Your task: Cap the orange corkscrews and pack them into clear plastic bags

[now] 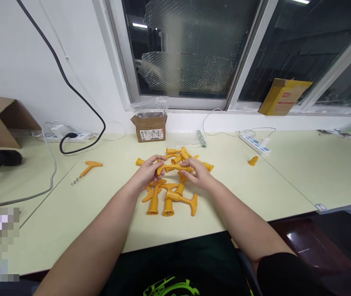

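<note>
Just above the pile, my left hand (151, 171) grips the T-shaped handle of a yellow corkscrew (172, 167). My right hand (197, 172) has its fingers closed around the other end, at the flared sleeve. The corkscrew lies level between both hands, and its metal spiral is not visible. Several yellow corkscrews with sleeves (153, 203) lie on the table nearer to me, and more yellow parts (184, 153) lie behind my hands, partly hidden. To the left, a corkscrew without a sleeve (88, 168) shows its bare spiral. A loose yellow sleeve (253, 160) lies off to the right.
A small cardboard box (150, 128) stands against the wall, with a clear plastic bag (186, 139) beside it. Power strips (254, 144) lie at the back. A black cable (84, 98) hangs at the left. A yellow carton (283, 96) leans on the window.
</note>
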Tool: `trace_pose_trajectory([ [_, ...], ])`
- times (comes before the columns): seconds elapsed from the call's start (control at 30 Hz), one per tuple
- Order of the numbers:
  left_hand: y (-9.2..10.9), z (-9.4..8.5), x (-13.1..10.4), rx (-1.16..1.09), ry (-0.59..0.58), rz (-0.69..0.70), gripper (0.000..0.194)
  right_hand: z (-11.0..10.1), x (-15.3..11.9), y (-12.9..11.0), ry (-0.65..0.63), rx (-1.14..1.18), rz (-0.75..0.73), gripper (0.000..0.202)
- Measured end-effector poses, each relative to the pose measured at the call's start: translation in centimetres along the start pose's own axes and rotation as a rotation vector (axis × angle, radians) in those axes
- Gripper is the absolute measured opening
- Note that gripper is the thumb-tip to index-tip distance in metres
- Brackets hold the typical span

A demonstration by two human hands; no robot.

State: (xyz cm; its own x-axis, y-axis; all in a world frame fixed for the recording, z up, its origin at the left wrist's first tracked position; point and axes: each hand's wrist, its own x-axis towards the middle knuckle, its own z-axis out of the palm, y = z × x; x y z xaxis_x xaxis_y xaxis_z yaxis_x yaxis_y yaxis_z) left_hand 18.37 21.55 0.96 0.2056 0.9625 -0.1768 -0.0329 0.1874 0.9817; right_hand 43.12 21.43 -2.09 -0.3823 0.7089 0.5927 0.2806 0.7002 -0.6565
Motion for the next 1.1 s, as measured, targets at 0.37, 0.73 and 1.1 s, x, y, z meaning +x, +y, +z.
trace_pose_trajectory([
  [0.37,0.1,-1.0,-0.4,0.081,-0.103,0.004,0.036,-0.1,-1.1,0.5,0.092,0.077,0.162,0.028],
  [0.73,0.3,0.7,-0.1,-0.379,0.124,0.125,0.019,0.5,0.1,0.1,0.172,-0.380,-0.195,0.007],
  [1.1,1.4,-9.1,1.7,-0.166,0.754,0.219,0.029,-5.0,-0.5,4.3,0.417,-0.458,0.162,0.044],
])
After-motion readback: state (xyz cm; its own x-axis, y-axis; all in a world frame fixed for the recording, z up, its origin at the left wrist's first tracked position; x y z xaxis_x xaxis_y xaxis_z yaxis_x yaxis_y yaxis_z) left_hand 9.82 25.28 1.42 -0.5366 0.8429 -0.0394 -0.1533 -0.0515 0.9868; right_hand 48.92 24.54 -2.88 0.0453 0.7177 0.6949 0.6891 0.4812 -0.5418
